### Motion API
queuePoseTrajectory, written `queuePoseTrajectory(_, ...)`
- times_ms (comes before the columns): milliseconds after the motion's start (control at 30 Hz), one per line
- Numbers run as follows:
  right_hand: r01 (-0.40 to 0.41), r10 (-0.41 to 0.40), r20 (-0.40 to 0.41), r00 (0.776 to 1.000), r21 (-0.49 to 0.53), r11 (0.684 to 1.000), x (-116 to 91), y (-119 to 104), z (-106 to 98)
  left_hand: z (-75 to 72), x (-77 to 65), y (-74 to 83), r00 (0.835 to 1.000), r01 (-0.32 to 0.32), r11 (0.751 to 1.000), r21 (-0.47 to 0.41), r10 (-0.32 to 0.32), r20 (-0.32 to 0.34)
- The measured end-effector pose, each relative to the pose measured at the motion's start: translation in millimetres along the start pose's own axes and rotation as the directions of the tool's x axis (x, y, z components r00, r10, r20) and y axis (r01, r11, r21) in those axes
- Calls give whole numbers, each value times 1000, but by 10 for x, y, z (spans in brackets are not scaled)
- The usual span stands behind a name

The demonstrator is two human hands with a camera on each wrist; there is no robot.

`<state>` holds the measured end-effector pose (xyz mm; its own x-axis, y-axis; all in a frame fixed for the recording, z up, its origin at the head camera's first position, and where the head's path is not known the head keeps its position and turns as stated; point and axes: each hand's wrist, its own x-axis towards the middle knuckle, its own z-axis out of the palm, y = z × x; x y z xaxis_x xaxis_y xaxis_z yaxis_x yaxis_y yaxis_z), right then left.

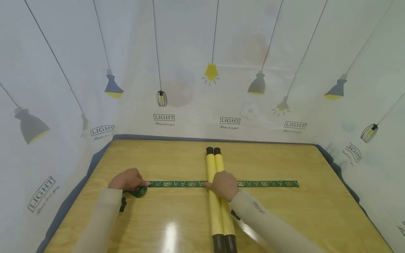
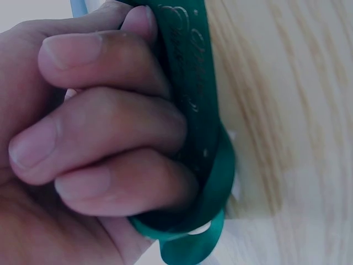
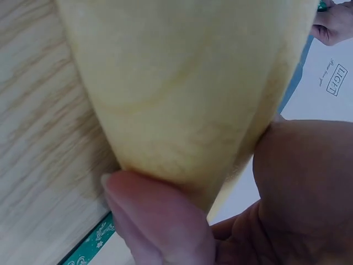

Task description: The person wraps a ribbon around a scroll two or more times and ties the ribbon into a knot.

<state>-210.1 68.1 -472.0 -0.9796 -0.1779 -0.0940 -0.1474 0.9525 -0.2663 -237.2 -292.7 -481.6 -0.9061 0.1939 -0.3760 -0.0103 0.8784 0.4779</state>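
Observation:
A green ribbon [image 1: 177, 183] with gold print lies straight from left to right along the table. At its left end my left hand [image 1: 128, 179] pinches it between thumb and index finger. The other fingers curl in the left wrist view, where a loop of the ribbon [image 2: 193, 72] hangs beside them; a loose green coil [image 1: 140, 191] sits below the hand. Two yellow tubes [image 1: 216, 211] with dark end caps lie side by side across the ribbon. My right hand [image 1: 224, 184] grips them around the middle, its fingers and thumb wrapped over the yellow surface [image 3: 176, 72].
The wooden table [image 1: 269, 161] has a blue-grey edge along the back and sides. White sheeting [image 1: 190, 42] printed with hanging lamps and lettering surrounds it. The ribbon's right end lies flat on the wood, to the right of the tubes.

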Motion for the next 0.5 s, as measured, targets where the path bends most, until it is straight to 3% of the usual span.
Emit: queuePoseTrajectory(500, -16, 18, 25, 1000, -60, 998, -8, -33, -38, -15, 14, -49, 1000, 2, 1000, 31, -2, 3)
